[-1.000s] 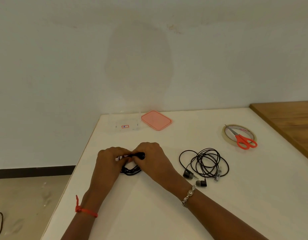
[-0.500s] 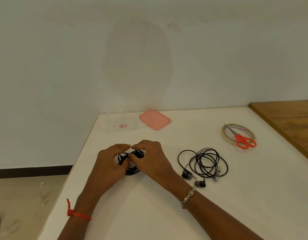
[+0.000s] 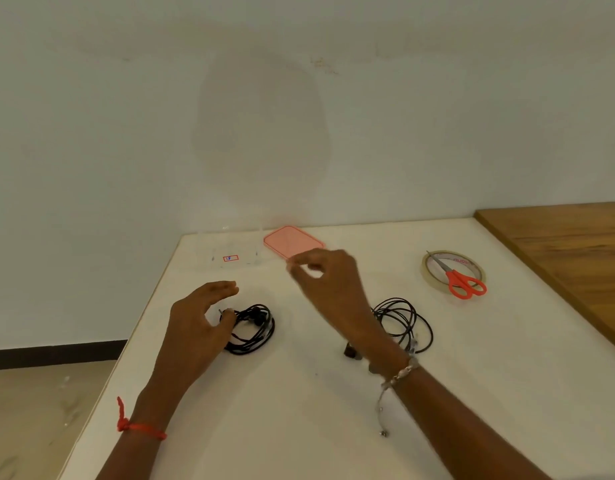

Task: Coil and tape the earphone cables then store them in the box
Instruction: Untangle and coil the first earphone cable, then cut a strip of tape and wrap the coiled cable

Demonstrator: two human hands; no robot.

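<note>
A coiled black earphone cable [image 3: 252,329] lies on the white table [image 3: 299,410]. My left hand [image 3: 198,327] is open just left of it, thumb close to the coil's edge. My right hand [image 3: 328,284] hovers above the table to the coil's right, fingers loosely curled and apart, with nothing visible in them. A second, loosely looped earphone cable [image 3: 404,320] lies behind my right wrist, which hides part of it. The clear box [image 3: 229,252] with a small red label stands at the table's far edge, and its pink lid [image 3: 288,239] lies beside it.
A roll of clear tape [image 3: 428,271] sits at the right of the table with red-handled scissors [image 3: 462,285] lying across it. A wooden surface [image 3: 576,244] adjoins the table on the right. The table's left edge drops to the floor [image 3: 39,410].
Both hands have let go of the coiled cable, which now lies on the table. My right hand has lifted up and to the right; my left hand has opened beside the coil.
</note>
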